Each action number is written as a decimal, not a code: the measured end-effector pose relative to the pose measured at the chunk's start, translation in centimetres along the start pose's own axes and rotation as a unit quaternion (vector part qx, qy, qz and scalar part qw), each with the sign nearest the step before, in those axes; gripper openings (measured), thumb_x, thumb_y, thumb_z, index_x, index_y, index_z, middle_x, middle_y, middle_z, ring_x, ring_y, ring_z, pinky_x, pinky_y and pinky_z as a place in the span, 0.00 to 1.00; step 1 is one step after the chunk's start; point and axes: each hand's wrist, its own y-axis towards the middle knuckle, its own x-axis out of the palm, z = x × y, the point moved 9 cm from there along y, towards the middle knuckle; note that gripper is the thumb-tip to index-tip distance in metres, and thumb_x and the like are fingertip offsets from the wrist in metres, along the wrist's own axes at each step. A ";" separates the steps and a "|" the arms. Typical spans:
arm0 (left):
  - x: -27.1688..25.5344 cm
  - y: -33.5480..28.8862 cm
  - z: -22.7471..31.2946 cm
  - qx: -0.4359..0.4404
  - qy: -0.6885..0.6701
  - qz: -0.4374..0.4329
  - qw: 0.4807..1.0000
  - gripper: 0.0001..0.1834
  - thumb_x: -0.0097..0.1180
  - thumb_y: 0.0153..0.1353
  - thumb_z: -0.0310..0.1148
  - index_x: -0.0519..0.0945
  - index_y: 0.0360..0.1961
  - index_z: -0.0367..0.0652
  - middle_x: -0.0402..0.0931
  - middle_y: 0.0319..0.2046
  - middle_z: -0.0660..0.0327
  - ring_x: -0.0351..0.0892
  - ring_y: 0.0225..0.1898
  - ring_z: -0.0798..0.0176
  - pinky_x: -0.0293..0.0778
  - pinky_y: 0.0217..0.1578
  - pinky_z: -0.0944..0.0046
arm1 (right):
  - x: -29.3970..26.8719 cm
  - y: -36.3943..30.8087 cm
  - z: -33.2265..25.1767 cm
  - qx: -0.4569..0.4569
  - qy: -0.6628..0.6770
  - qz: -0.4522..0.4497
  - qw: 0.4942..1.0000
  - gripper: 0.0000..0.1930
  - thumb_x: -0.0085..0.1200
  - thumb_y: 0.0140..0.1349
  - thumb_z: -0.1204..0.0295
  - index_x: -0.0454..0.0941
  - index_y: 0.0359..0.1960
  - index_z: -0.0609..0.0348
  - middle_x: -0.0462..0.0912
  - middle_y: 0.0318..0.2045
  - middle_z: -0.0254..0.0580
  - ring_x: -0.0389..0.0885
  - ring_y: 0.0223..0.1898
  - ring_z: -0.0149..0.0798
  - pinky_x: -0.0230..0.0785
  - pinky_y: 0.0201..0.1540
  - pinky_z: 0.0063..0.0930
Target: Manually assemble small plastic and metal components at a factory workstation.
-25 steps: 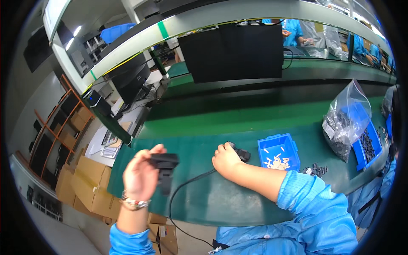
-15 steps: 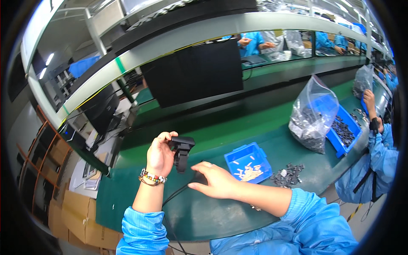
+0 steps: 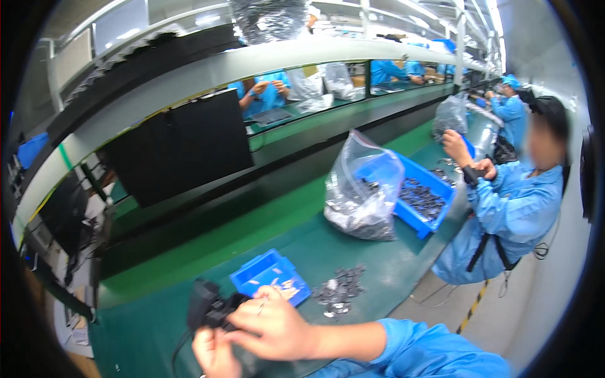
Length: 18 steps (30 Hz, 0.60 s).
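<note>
Low on the left of the head view, a black boxy device with a strap (image 3: pixel 205 302) is between my hands, with a dark cable running down from it. My left hand (image 3: pixel 213 353) grips it from below, fingers closed and partly cut off by the lower edge. My right hand (image 3: pixel 274 324) is closed on its right side, thumb and fingers around the strap part. Just beyond stands a small blue tray (image 3: pixel 249 272) with small pale pieces (image 3: pixel 287 288) in it. Slight blur hides the exact finger contact.
Loose dark parts (image 3: pixel 337 286) lie on the green mat right of the small tray. Farther right stand a clear bag (image 3: pixel 359 217) of parts and a larger blue tray (image 3: pixel 416 225). A black panel (image 3: pixel 183 148) stands at the back. A co-worker (image 3: pixel 504 205) stands at right.
My view has swung to the right. The device was in my raised left hand with the right hand apart from it; now both hands are together on it.
</note>
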 end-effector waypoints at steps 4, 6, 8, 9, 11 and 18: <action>0.9 -2.2 -1.5 0.001 -0.107 0.053 0.993 0.22 0.50 0.66 0.38 0.69 0.54 0.31 0.73 0.50 0.53 0.74 0.50 0.60 0.70 0.51 0.61 | -0.4 -0.8 -4.4 -0.117 -0.137 0.026 0.983 0.08 0.58 0.50 0.67 0.77 0.30 0.54 0.77 0.30 0.33 0.75 0.31 0.37 0.58 0.31 0.35; 1.6 -2.7 -2.0 -0.015 -0.196 0.049 0.979 0.25 0.51 0.64 0.39 0.68 0.56 0.31 0.72 0.53 0.52 0.72 0.53 0.58 0.68 0.55 0.59 | -0.2 -1.2 -5.3 -0.132 -0.134 0.006 0.982 0.10 0.59 0.51 0.64 0.78 0.31 0.54 0.75 0.30 0.32 0.74 0.33 0.34 0.57 0.34 0.34; 1.5 -3.4 -2.2 -0.019 -0.276 0.069 0.958 0.25 0.52 0.63 0.36 0.68 0.57 0.31 0.71 0.55 0.52 0.72 0.53 0.56 0.67 0.56 0.57 | -0.5 -1.4 -5.4 -0.116 -0.060 0.005 0.991 0.10 0.59 0.52 0.65 0.78 0.33 0.56 0.76 0.30 0.34 0.74 0.33 0.36 0.60 0.35 0.34; 0.9 -3.8 -1.5 0.024 -0.249 0.096 0.963 0.24 0.51 0.61 0.32 0.69 0.57 0.31 0.70 0.56 0.51 0.72 0.54 0.54 0.67 0.57 0.54 | -0.7 -1.6 -5.5 -0.118 -0.051 0.007 0.992 0.10 0.59 0.52 0.66 0.78 0.34 0.56 0.76 0.30 0.35 0.75 0.33 0.37 0.61 0.38 0.33; 1.0 -4.4 -0.3 0.057 -0.196 0.071 0.976 0.25 0.48 0.57 0.24 0.68 0.58 0.30 0.69 0.56 0.50 0.70 0.56 0.52 0.63 0.59 0.52 | -1.0 -2.0 -5.3 -0.116 -0.025 0.000 0.993 0.09 0.58 0.53 0.67 0.78 0.34 0.56 0.77 0.30 0.37 0.76 0.34 0.40 0.62 0.40 0.34; 2.3 -4.8 3.6 0.156 -0.203 -0.089 0.963 0.31 0.44 0.54 0.18 0.60 0.63 0.27 0.54 0.65 0.37 0.53 0.67 0.43 0.48 0.66 0.43 | -1.1 -3.8 -3.9 -0.085 0.126 -0.051 0.987 0.09 0.57 0.54 0.68 0.77 0.34 0.57 0.78 0.30 0.39 0.77 0.36 0.42 0.63 0.41 0.36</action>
